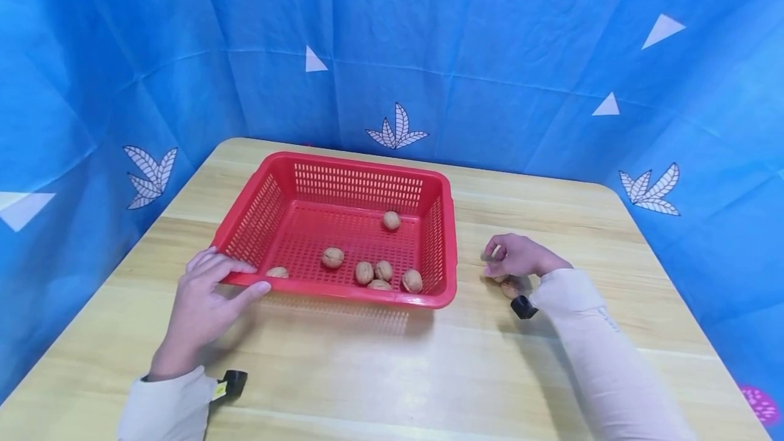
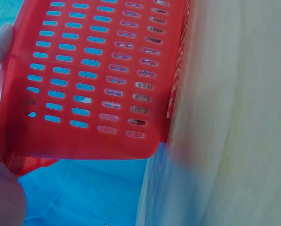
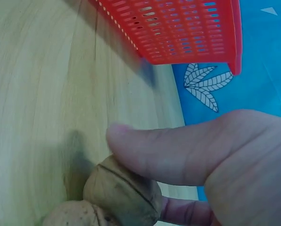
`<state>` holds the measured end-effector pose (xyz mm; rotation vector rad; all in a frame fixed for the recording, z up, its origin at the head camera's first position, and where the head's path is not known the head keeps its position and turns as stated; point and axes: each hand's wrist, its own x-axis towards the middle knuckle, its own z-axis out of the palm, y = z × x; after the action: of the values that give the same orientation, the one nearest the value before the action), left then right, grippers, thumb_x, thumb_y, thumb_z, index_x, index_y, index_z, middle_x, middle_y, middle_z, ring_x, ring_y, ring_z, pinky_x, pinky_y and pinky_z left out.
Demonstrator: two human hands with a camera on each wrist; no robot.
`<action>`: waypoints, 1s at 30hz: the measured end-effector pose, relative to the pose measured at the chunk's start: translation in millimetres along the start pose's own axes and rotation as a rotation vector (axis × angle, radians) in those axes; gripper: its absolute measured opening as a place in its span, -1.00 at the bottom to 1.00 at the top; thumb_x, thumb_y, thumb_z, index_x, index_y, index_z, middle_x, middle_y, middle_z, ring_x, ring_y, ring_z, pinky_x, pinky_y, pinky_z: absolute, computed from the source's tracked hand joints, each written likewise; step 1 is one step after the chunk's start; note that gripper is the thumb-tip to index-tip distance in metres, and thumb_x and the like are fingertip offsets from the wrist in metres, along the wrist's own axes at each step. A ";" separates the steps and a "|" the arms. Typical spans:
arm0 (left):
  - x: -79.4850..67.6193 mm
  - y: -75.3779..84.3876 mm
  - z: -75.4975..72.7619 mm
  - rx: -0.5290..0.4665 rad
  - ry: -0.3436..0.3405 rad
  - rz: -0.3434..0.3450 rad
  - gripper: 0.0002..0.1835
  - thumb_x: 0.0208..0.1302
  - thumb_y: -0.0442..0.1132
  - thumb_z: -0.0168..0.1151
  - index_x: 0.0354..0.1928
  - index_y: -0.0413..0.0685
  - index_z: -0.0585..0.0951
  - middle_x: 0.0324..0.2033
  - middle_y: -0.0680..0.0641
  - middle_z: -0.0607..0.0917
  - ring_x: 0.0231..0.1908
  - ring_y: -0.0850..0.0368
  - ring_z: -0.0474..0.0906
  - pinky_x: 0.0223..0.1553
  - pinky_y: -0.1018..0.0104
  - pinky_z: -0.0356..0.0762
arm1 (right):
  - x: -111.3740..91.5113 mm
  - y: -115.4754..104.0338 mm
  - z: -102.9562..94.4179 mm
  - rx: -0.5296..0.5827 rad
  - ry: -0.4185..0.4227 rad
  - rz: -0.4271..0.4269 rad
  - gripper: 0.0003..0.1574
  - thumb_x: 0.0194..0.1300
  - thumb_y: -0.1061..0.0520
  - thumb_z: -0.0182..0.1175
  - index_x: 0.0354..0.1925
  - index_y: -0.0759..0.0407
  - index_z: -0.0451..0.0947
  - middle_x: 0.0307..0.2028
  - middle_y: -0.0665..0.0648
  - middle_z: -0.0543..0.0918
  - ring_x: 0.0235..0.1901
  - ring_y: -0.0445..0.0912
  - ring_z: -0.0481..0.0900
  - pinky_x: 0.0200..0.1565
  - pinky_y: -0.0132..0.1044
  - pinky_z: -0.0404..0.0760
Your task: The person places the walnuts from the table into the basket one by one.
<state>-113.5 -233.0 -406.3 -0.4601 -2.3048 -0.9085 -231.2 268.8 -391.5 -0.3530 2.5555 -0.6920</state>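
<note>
A red plastic basket [image 1: 361, 296] with slotted walls holds several walnuts [image 1: 333, 258] on its floor. My left hand [image 1: 205, 301] grips the basket's front left corner, fingers over the rim and thumb along the front edge. In the left wrist view, the basket's slotted side wall [image 2: 79, 141] fills much of the picture. Right of the basket, my right hand [image 1: 520, 255] holds a walnut [image 3: 124, 193] between thumb and fingers, low over the table. A second walnut [image 3: 74, 214] sits against it, partly cut off by the lower edge of the right wrist view.
The light wooden table [image 1: 380, 366] has rounded far corners. A blue patterned cloth [image 1: 520, 33] hangs behind it and along its sides. Black wrist devices [image 1: 235, 384] stick out at both cuffs.
</note>
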 end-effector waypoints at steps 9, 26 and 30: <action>-0.5 1.1 0.5 -0.002 -0.010 -0.017 -0.64 -0.28 -0.26 0.60 -0.35 -0.13 0.67 -0.36 -0.11 0.72 -0.20 0.08 0.46 0.08 0.03 0.25 | 1.2 0.8 -5.7 -0.015 0.032 -0.019 -0.59 0.18 0.09 0.36 -0.06 0.23 0.50 -0.26 0.16 0.62 -0.26 0.00 0.56 -0.13 -0.05 0.51; -1.4 0.3 -1.8 -0.001 -0.010 -0.011 -0.64 -0.28 -0.26 0.60 -0.35 -0.13 0.67 -0.37 -0.10 0.72 -0.21 0.09 0.47 0.06 0.05 0.25 | -3.9 -21.3 -24.1 0.093 0.125 -0.071 -0.82 0.27 0.17 0.24 -0.19 0.26 0.57 -0.32 0.14 0.61 -0.39 0.09 0.65 -0.28 -0.17 0.63; -1.2 0.6 -2.1 -0.004 -0.010 -0.015 -0.64 -0.27 -0.26 0.60 -0.35 -0.13 0.67 -0.35 -0.10 0.73 -0.20 0.09 0.47 0.07 0.02 0.25 | -4.6 -27.5 -29.6 0.076 0.134 -0.051 -0.80 0.30 0.13 0.20 -0.17 0.24 0.59 -0.32 0.12 0.63 -0.36 0.11 0.65 -0.24 -0.18 0.59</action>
<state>-111.4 -234.2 -405.6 -0.4511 -2.3190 -0.9200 -238.6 259.4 -352.6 -0.3579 2.6446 -0.8559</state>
